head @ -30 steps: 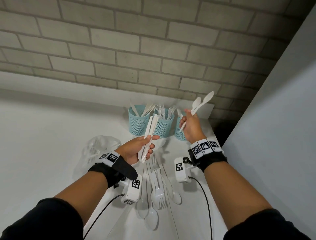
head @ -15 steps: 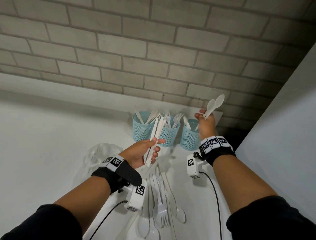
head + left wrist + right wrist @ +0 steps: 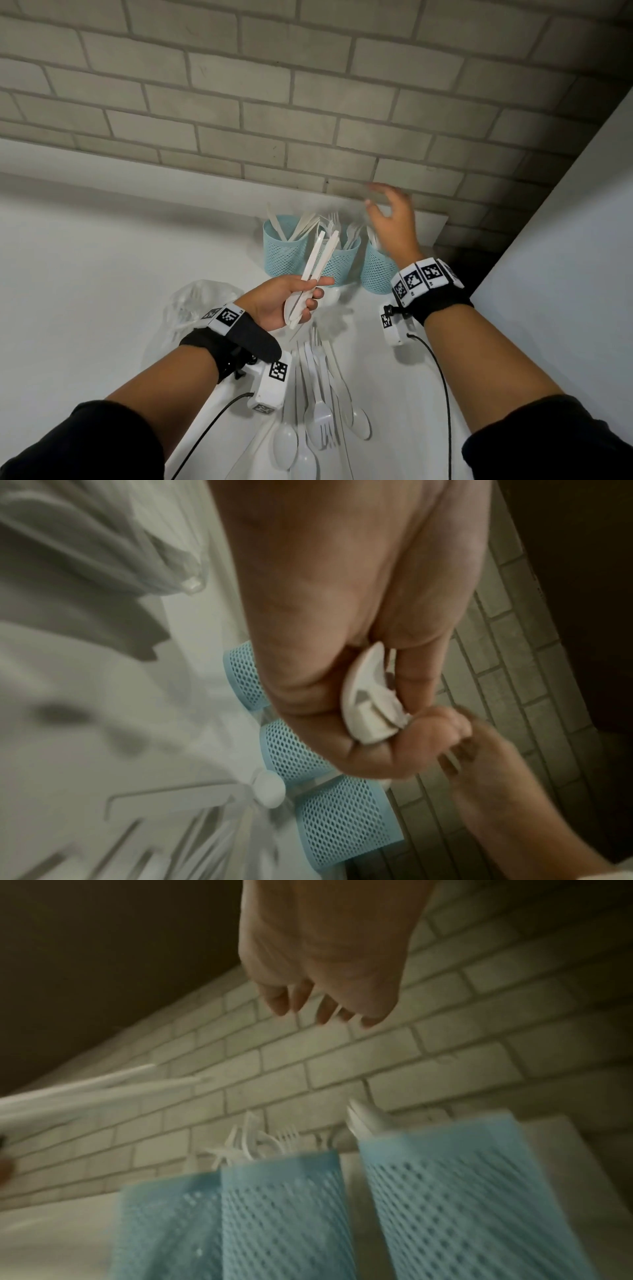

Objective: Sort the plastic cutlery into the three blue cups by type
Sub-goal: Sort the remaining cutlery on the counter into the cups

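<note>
The two spoons held a moment ago are gone from the right hand (image 3: 394,222), now spread empty above the right cup (image 3: 376,270), so the knives (image 3: 317,270) gripped in the left hand (image 3: 277,301) are best lowered handle-first into the far-left cup (image 3: 284,253).

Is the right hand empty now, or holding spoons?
Empty. The right hand hangs over the right blue mesh cup with fingers loosely spread, nothing between them in the head or right wrist view.

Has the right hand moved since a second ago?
Yes. The right hand, now empty, has risen above the right mesh blue plastic cup, fingers spread toward the grey brick wall.
</note>
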Demonstrator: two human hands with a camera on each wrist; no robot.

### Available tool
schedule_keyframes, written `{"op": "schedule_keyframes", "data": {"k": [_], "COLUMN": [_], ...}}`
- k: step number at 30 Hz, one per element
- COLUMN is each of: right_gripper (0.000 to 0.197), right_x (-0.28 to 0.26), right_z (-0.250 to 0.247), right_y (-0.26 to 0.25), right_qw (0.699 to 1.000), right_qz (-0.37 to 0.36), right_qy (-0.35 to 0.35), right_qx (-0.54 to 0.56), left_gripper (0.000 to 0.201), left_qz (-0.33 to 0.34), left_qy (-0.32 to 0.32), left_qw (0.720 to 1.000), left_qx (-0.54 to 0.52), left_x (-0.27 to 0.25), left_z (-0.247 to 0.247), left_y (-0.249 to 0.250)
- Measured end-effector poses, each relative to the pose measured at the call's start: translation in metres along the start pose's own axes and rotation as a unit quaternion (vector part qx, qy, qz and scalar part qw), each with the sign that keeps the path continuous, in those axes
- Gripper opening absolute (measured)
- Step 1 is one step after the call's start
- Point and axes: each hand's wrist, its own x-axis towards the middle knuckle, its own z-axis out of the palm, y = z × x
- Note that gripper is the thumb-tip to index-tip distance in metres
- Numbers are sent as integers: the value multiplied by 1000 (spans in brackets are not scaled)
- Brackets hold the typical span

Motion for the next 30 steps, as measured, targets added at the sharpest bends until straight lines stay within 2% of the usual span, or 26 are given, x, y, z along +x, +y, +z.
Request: {"op": "schedule_keyframes", "data": {"k": [2,4,6,8,10,12,14,17,21,24,26,28,30], "right_gripper": [27,27,20,15,8,12,11,12,24,16,11,17,22], "right_x": [-4,-8,-11,-13,-13,-12,-12,-14,-23,-23,-19,-12,-6], "right_z": [1,5,9,9,6,3,-3,-8,-3,-5,-11,-16,-21], "right_y": [-23,-35,-36,-33,-32,-28,-25,-26,-36,-39,-33,-24,-18], "right_qw": [981,931,901,901,922,945,949,925,860,845,862,903,948], "right_qz": [24,37,39,40,44,26,20,22,22,30,33,41,78], "right_qy": [-191,-363,-426,-425,-380,-319,-299,-345,-452,-478,-446,-373,-288], "right_qx": [7,-36,-67,-77,-65,-69,-97,-159,-235,-236,-241,-211,-109], "left_gripper": [27,26,26,25,24,23,22,20,19,19,21,19,19], "left_qz": [1,0,-2,3,16,32,44,47,47,48,54,62,64], "left_qy": [-1,-2,-1,3,25,55,78,105,114,119,123,126,126], "left_qw": [1000,999,999,999,998,997,995,990,985,983,984,985,985], "left_qx": [20,33,42,49,54,51,46,75,120,130,117,102,100], "left_x": [-1,-2,-4,-7,-10,-11,-10,-8,-3,-1,-1,0,1], "left_z": [3,5,7,6,3,0,-2,2,11,11,8,3,1], "left_y": [-1,-1,-1,0,-1,-2,-2,-2,-2,-3,-3,-2,-1]}}
